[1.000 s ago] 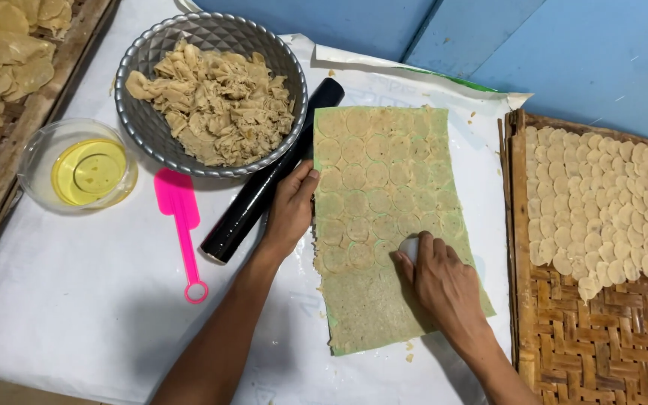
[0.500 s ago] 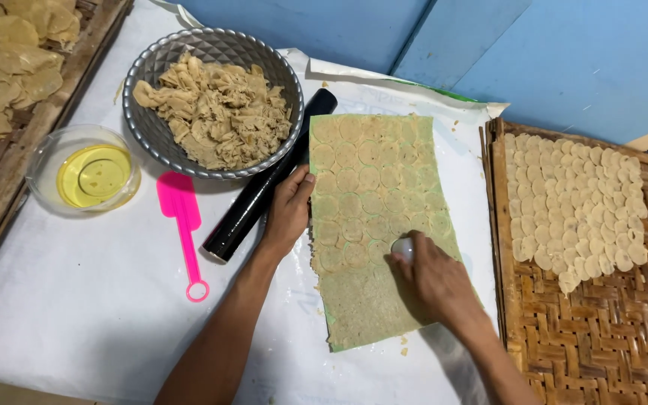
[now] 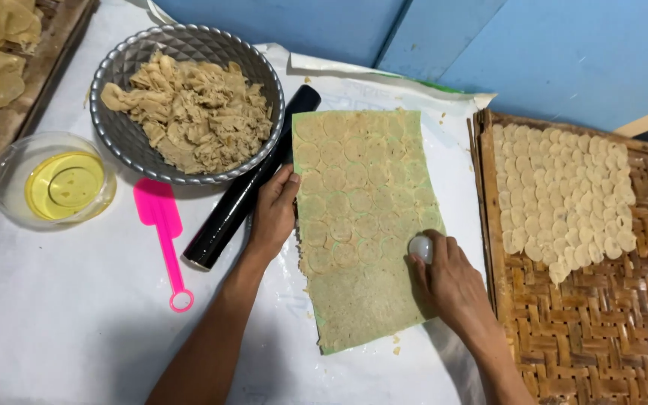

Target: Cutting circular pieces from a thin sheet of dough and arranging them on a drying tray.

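Note:
A flat rolled sheet of tan dough [image 3: 361,217] lies on the white covered table, marked with several rows of pressed circles. My right hand [image 3: 448,281] grips a small round white cutter [image 3: 420,247] and presses it into the sheet near its right edge. My left hand [image 3: 273,214] lies flat on the sheet's left edge, fingers together, holding it down. A black rolling pin [image 3: 249,191] lies just left of that hand.
A grey metal bowl [image 3: 125,131] of dough scraps stands at the back left. A clear bowl of yellow oil [image 3: 52,186] and a pink spatula [image 3: 160,225] lie to the left. A woven bamboo tray [image 3: 601,322] at the right carries several rows of cut dough rounds [image 3: 556,195].
My right hand has carried the cutter from mid-sheet to the sheet's right edge. The view has shifted a little. My left hand has stayed on the left edge.

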